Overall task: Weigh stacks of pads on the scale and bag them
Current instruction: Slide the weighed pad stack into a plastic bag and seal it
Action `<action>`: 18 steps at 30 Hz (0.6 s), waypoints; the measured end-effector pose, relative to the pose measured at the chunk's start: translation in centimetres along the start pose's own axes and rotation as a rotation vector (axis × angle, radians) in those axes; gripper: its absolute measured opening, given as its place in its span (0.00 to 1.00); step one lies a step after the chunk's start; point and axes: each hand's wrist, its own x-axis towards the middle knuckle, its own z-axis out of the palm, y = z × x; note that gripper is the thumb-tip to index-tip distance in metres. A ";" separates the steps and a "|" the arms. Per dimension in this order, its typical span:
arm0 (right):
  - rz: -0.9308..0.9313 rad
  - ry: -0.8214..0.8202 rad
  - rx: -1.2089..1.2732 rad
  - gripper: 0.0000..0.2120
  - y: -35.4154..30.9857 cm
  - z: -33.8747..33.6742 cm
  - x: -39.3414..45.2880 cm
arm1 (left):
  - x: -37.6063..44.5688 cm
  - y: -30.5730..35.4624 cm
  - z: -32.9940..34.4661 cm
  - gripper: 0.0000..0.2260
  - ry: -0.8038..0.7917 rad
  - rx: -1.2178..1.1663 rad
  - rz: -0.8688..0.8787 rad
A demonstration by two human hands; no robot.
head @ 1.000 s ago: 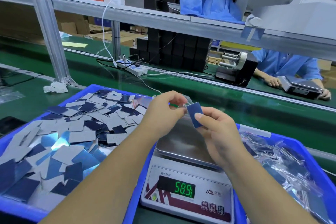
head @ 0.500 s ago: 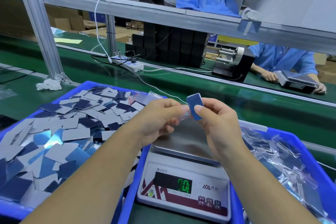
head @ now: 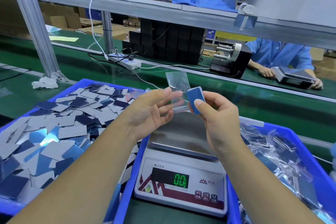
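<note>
Above the scale (head: pixel 181 174), right hand (head: pixel 221 114) is pinching a blue pad stack (head: pixel 196 98), left hand (head: pixel 151 109) fingers clamping a clear bag (head: pixel 177 85); stack possibly touching bag mouth.

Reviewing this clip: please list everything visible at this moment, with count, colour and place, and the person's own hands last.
stack of pads: one, blue, in the right hand's grip above the scale
bag: one, clear, in the left hand's grip
scale: one, white with steel pan, centre, display reads 0.0
left bin: one, blue, left, heaped with loose grey and blue pads
right bin: one, blue, right, holds filled clear bags
power strip: one, white, on the green belt
black boxes: many, stacked behind the belt
other worker: one, blue sleeves, far right
left hand: pinches bag
right hand: pinches stack
</note>
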 end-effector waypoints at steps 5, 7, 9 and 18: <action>-0.011 -0.020 -0.044 0.07 -0.1 -0.1 -0.1 | 0.0 -0.1 0.3 0.14 0.005 0.393 -0.066; -0.034 -0.042 -0.093 0.07 0.0 -0.2 -0.2 | -0.1 -0.1 0.3 0.11 0.024 0.541 -0.062; -0.039 -0.067 -0.128 0.08 0.1 -0.2 -0.3 | -0.2 -0.4 0.3 0.13 0.037 0.662 -0.022; -0.089 -0.092 -0.226 0.09 0.2 -0.3 -0.3 | 0.0 -1.1 0.1 0.02 0.005 0.765 -0.039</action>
